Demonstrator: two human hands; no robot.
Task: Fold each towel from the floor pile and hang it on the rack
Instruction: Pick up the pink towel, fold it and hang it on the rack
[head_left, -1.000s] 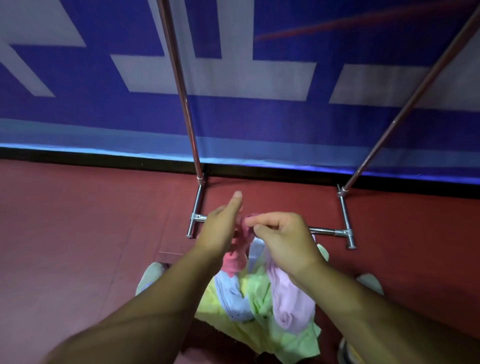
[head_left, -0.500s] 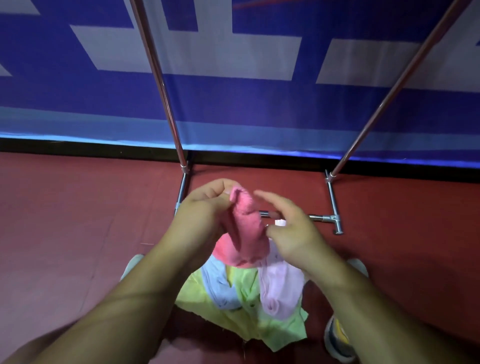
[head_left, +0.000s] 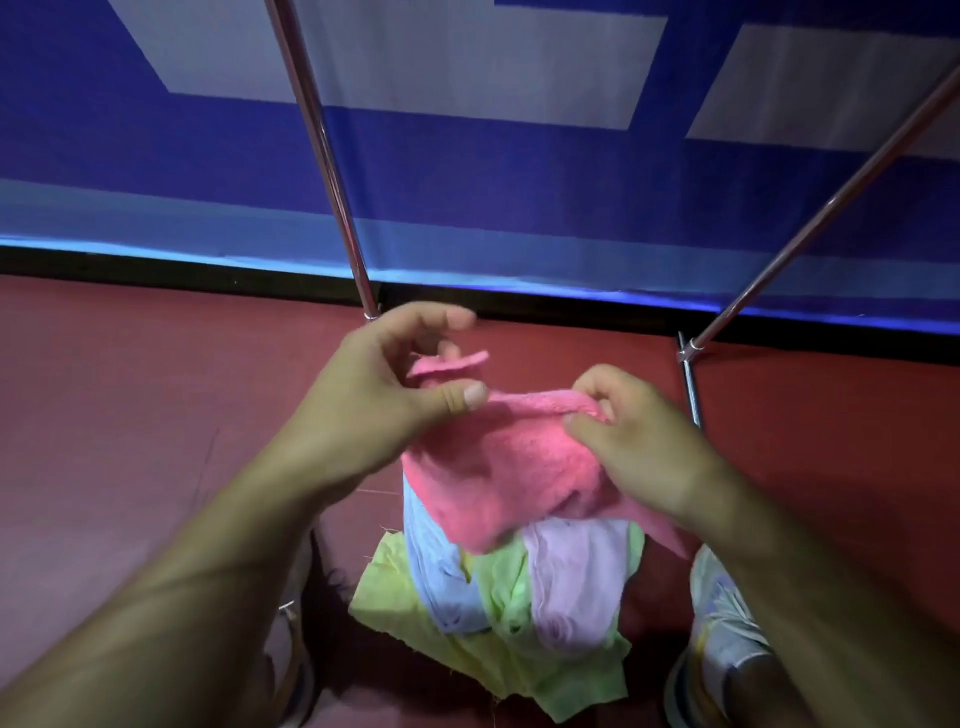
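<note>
A pink towel (head_left: 498, 462) hangs between my two hands above the floor pile. My left hand (head_left: 384, 400) pinches its upper left edge between thumb and fingers. My right hand (head_left: 634, 431) grips the upper right edge. Below lies the pile: a light blue towel (head_left: 441, 582), a lilac towel (head_left: 576, 587) and a yellow-green towel (head_left: 519, 654). The rack's two metal uprights (head_left: 322, 156) (head_left: 831, 218) rise in front of me; its top bar is out of view.
The rack's base tube (head_left: 691, 384) lies on the red floor (head_left: 130, 415) to the right of my hands. A blue and white banner (head_left: 467, 156) hangs behind the rack. My shoes (head_left: 727, 623) stand on either side of the pile.
The pink towel has come up off the pile and my hands have moved apart, spreading its top edge between them. The view has shifted closer.
</note>
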